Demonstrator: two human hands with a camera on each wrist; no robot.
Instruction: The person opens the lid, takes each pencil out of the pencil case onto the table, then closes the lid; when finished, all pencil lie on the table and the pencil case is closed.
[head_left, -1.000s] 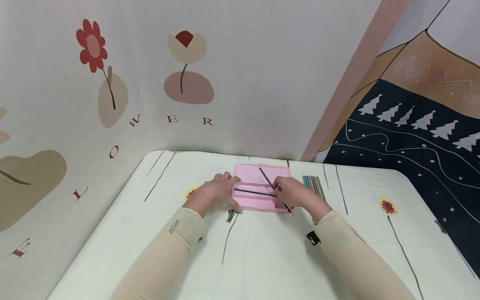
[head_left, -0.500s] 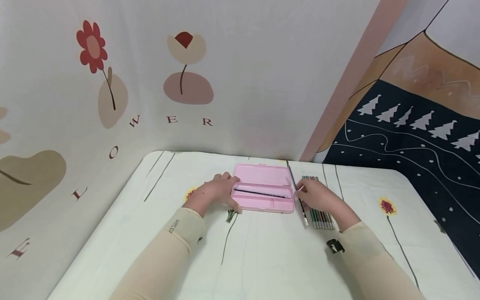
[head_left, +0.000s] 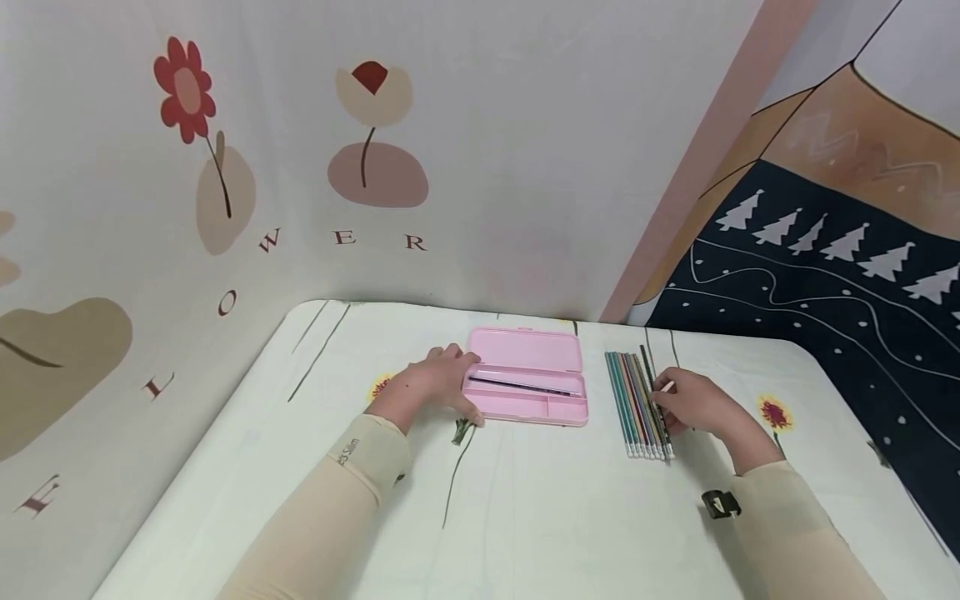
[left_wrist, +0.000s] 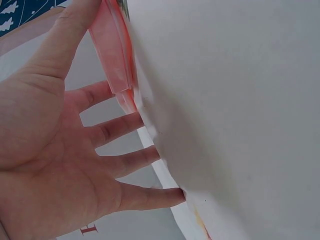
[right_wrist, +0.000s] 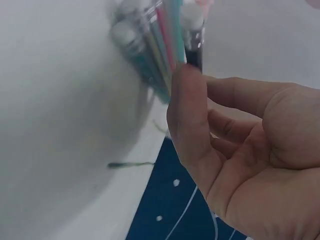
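An open pink pencil case (head_left: 525, 350) lies flat, with one dark pencil (head_left: 525, 386) in its long compartment. My left hand (head_left: 438, 382) rests at the case's left end. In the left wrist view its fingers are straight and spread, with the thumb along the case's edge. To the right, my right hand (head_left: 701, 404) pinches a dark pencil (head_left: 646, 363) between thumb and forefinger, at the right side of a row of several coloured pencils (head_left: 632, 408). The right wrist view shows the held pencil's white eraser (right_wrist: 192, 19) and silver ferrule beside the other eraser ends.
A white cloth with printed flowers (head_left: 776, 412) covers the table (head_left: 540, 517). Behind it hangs a pale curtain (head_left: 510, 167) with flower prints and letters. A dark cloth with white trees (head_left: 825, 250) is at the right.
My right hand has moved right from the case, carrying a dark pencil over the row to its right side. My left hand has stayed at the case's left end.
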